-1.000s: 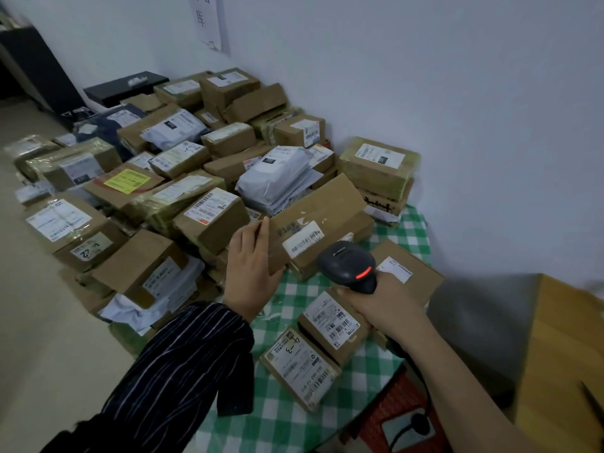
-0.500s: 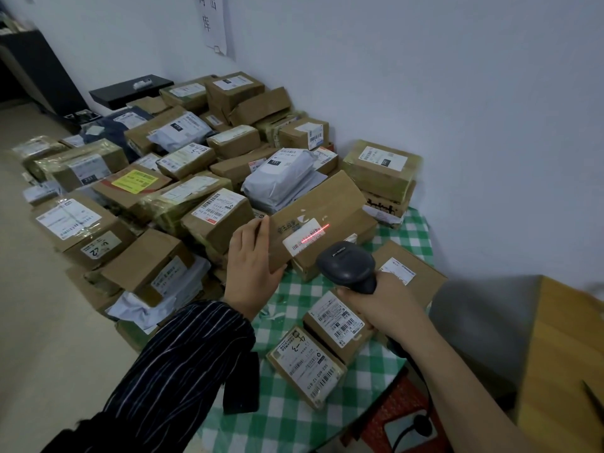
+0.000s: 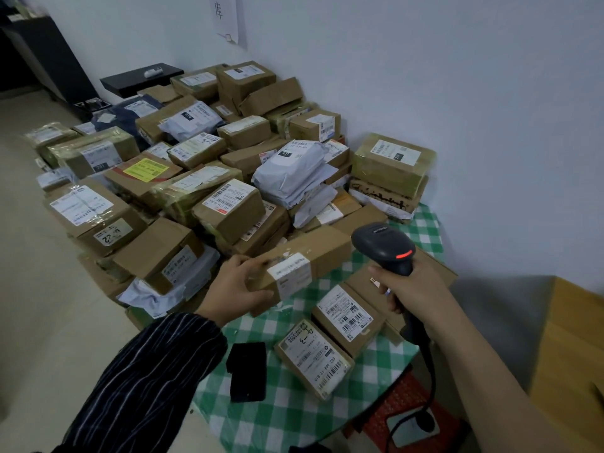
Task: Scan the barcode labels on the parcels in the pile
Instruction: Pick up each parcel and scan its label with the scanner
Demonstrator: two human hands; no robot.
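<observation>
The red scan line is gone from the white barcode label (image 3: 289, 273), and the long brown cardboard parcel (image 3: 322, 253) now lies flatter over the green-checked desk (image 3: 294, 416), so this scan looks done. The left hand (image 3: 237, 287) wraps its grip round the parcel's end beside the label. The right hand (image 3: 411, 286) keeps its grip closed on the dark grey scanner (image 3: 382, 245), just past the other end.

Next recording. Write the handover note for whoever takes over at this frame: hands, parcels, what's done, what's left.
Left hand grips the near end of the long box, over the checked cloth.
Right hand holds the scanner; no beam shows on the label now.
Done: the beam crossed this box's label half a second ago.
Left: put it aside, then scan the pile behind; which of those are already scanned cannot be told.
</observation>
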